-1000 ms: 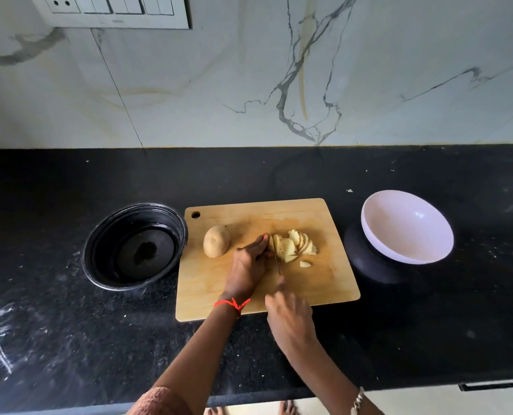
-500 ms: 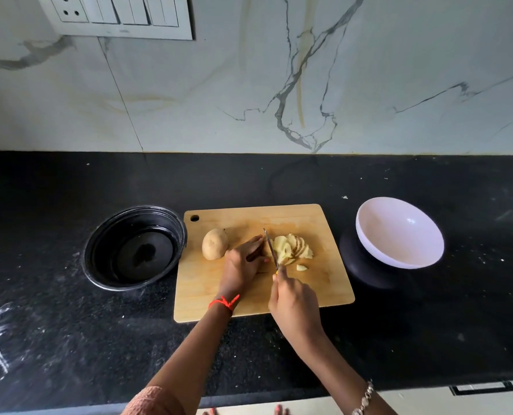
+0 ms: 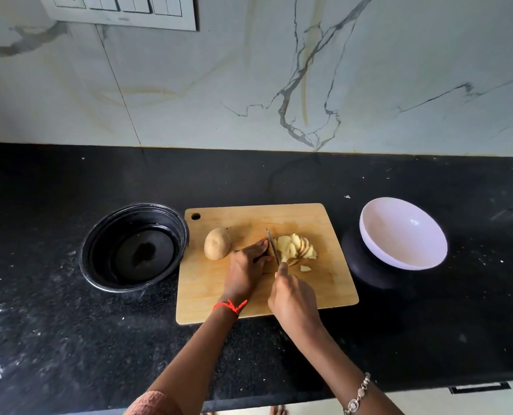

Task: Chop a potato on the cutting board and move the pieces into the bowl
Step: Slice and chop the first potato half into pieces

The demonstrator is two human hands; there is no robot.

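Slicing with knife [image 3: 273,247] clenched in right grip [image 3: 294,298], pinning hidden potato end under curled left grip [image 3: 246,266]; risks nicking fingertips [image 3: 262,243] just beside blade on any slip.

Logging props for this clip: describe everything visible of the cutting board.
The cutting board is a pale wooden rectangle with rounded corners and a hole at its far left corner. It lies flat on the black counter, between a black bowl and a white bowl. A whole potato and cut slices sit on it; the left hand and right hand cut over it with a knife.
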